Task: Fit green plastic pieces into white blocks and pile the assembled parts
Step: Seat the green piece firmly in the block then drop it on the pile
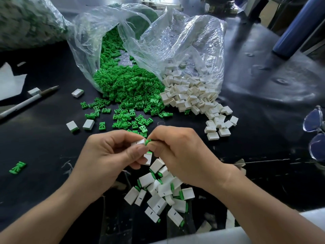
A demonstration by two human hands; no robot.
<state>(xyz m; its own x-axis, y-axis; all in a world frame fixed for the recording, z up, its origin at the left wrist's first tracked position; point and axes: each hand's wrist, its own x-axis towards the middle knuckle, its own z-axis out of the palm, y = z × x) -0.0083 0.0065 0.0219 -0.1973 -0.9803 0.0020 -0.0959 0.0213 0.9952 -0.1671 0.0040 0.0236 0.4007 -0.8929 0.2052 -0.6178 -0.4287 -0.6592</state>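
My left hand (112, 154) pinches a white block (139, 142) between thumb and fingers, above the near middle of the black table. My right hand (177, 152) pinches a green plastic piece (148, 141) against the block's end. A second white block (148, 157) sits lower in my left hand's fingers. Just below the hands lies a pile of assembled white-and-green parts (163, 194). A heap of loose green pieces (126, 92) spills from a clear bag, and loose white blocks (193, 97) spill from another bag beside it.
Clear plastic bags (158, 41) lie open at the back. A few assembled parts (88, 124) lie scattered at left, near a pen (28, 101) and white paper (8, 83). Glasses (314, 134) rest at the right edge. A blue cylinder (297, 27) stands far right.
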